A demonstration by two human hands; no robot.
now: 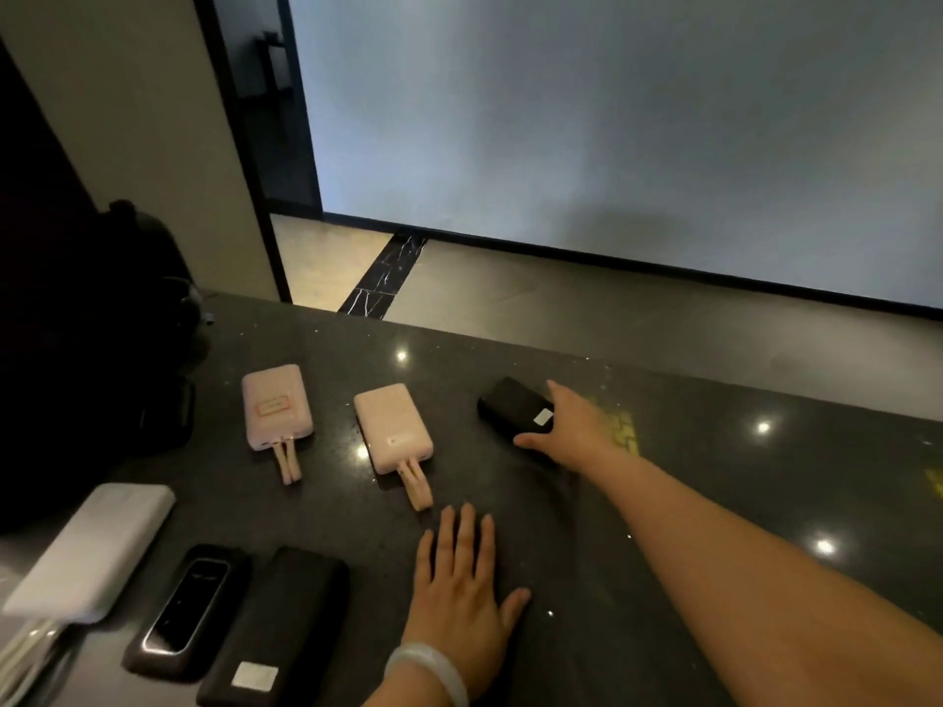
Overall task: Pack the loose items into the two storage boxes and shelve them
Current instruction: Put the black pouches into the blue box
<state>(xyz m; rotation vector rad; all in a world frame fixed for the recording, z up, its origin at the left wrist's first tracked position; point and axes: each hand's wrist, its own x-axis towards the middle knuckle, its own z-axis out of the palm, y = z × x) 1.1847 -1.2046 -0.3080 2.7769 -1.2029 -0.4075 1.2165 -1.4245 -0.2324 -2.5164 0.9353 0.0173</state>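
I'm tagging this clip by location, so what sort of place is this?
Probably an indoor lobby or office counter: a polished dark stone counter, a tiled floor beyond it, and a frosted glass wall. Power banks lie on the counter.
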